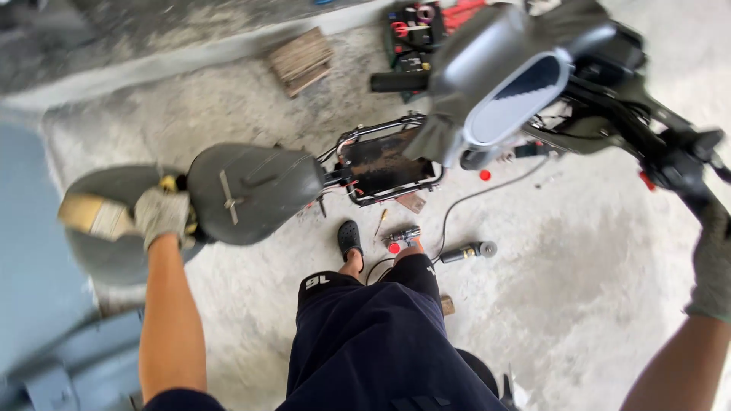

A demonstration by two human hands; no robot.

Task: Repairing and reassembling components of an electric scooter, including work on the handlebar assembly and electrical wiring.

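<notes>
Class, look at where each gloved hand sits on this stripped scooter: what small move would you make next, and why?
Probably steady the scooter upright before anything else. The left hand grips the rear by the seat, the right hand holds the handlebar, and the open deck frame leans above loose tools on the concrete floor.

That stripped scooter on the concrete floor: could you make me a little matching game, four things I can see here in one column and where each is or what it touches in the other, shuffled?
Things:
1. left hand
2. right hand
3. black clog
4. wooden block

Places:
A. on the person's foot, on the floor below the scooter's open frame
B. on the floor at the top, beyond the scooter
C. gloved, at the handlebar grip on the right edge
D. gloved, at the rear of the dark seat

Pairs: 1-D, 2-C, 3-A, 4-B
</notes>
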